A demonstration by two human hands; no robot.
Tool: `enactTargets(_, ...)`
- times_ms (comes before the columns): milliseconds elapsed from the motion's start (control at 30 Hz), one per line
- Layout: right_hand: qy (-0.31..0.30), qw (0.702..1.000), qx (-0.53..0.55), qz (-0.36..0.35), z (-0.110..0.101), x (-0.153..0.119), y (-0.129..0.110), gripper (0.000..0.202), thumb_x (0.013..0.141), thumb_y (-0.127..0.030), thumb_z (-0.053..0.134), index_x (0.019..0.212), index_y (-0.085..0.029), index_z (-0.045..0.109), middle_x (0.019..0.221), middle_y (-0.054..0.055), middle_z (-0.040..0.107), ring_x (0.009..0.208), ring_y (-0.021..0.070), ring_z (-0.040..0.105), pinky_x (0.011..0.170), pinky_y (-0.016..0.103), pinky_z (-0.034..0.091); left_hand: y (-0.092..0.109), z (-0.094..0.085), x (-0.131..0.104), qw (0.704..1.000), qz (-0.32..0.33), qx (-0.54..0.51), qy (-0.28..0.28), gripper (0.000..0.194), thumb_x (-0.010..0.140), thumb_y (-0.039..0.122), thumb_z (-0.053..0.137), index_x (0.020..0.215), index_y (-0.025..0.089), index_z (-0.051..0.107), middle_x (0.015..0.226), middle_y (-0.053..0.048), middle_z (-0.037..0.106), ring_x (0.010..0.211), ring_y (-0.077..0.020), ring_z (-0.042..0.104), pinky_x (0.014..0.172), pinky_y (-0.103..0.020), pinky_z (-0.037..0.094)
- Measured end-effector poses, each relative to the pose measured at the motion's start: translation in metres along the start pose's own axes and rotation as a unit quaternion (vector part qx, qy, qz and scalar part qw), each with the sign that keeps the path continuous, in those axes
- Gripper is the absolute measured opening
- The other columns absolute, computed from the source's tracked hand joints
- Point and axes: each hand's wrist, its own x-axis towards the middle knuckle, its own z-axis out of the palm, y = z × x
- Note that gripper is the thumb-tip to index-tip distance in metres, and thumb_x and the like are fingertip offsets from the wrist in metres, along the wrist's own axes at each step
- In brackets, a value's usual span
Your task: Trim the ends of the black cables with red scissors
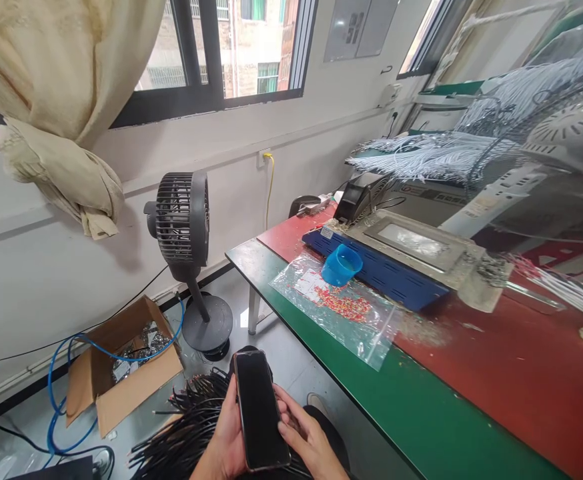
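A smartphone (260, 410) with a dark screen is held upright over my lap. My left hand (227, 433) cradles it from the left, thumb along the edge and the palm partly beneath. On the other side, my right hand (304, 432) grips the phone's right edge, its fingers bent against the case. Beneath and to the left of the phone lies a thick bundle of black cables (186, 420) with cut ends.
A green and red workbench (351, 373) fills the right, bearing a clear zip bag (382, 340) with small red and yellow pieces, a blue cup (341, 265) and a blue machine (386, 277). A black fan (181, 227) and an open cardboard box (136, 393) stand on the floor.
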Motion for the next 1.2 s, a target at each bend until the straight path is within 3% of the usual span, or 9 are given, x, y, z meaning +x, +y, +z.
enactTargets(233, -0.031, 0.999, 0.035, -0.009, 0.001, 0.000, 0.000, 0.072, 0.075, -0.053, 0.060, 0.136, -0.021, 0.041, 0.098, 0.005, 0.061, 0.094, 0.0206, 0.057, 0.092, 0.033, 0.043, 0.000, -0.004, 0.001, 1.000, 0.003, 0.001, -0.005, 0.075, 0.078, 0.066, 0.035, 0.093, -0.001, 0.063, 0.086, -0.019, 0.072, 0.081, -0.0281, 0.066, 0.087, -0.040, 0.043)
enactTargets(533, -0.012, 1.000, 0.011, -0.010, -0.001, 0.002, 0.012, 0.066, 0.078, -0.050, 0.058, 0.136, -0.022, 0.041, 0.106, 0.005, 0.061, 0.099, 0.0216, 0.057, 0.092, 0.032, 0.044, 0.000, 0.000, 0.001, 1.000, 0.002, -0.014, -0.015, 0.080, 0.077, 0.068, 0.033, 0.097, -0.004, 0.063, 0.081, -0.022, 0.071, 0.090, -0.0347, 0.064, 0.088, -0.050, 0.043)
enactTargets(833, -0.004, 1.000, 0.026, -0.005, 0.002, 0.001, -0.003, 0.062, 0.075, -0.051, 0.061, 0.130, -0.025, 0.050, 0.118, 0.006, 0.060, 0.109, 0.0246, 0.055, 0.097, 0.034, 0.041, -0.001, -0.002, 0.000, 1.000, -0.003, -0.023, -0.018, 0.074, 0.079, 0.065, 0.035, 0.097, 0.000, 0.064, 0.088, -0.021, 0.071, 0.091, -0.0324, 0.064, 0.089, -0.047, 0.043)
enactTargets(1033, 0.005, 0.999, 0.035, 0.005, 0.001, 0.001, 0.000, 0.060, 0.075, -0.050, 0.062, 0.128, -0.025, 0.051, 0.126, 0.008, 0.056, 0.114, 0.0251, 0.053, 0.101, 0.037, 0.038, 0.000, -0.003, -0.001, 0.999, -0.006, -0.038, -0.036, 0.069, 0.081, 0.061, 0.034, 0.100, 0.002, 0.063, 0.092, -0.019, 0.071, 0.091, -0.0307, 0.064, 0.089, -0.046, 0.043)
enactTargets(1200, 0.014, 0.999, 0.028, 0.010, 0.002, 0.001, 0.003, 0.060, 0.074, -0.052, 0.062, 0.127, -0.024, 0.052, 0.128, 0.008, 0.055, 0.116, 0.0259, 0.052, 0.102, 0.037, 0.039, 0.000, -0.006, 0.000, 0.999, 0.007, -0.026, -0.020, 0.070, 0.080, 0.061, 0.035, 0.102, 0.000, 0.061, 0.091, -0.020, 0.071, 0.091, -0.0316, 0.064, 0.089, -0.046, 0.043)
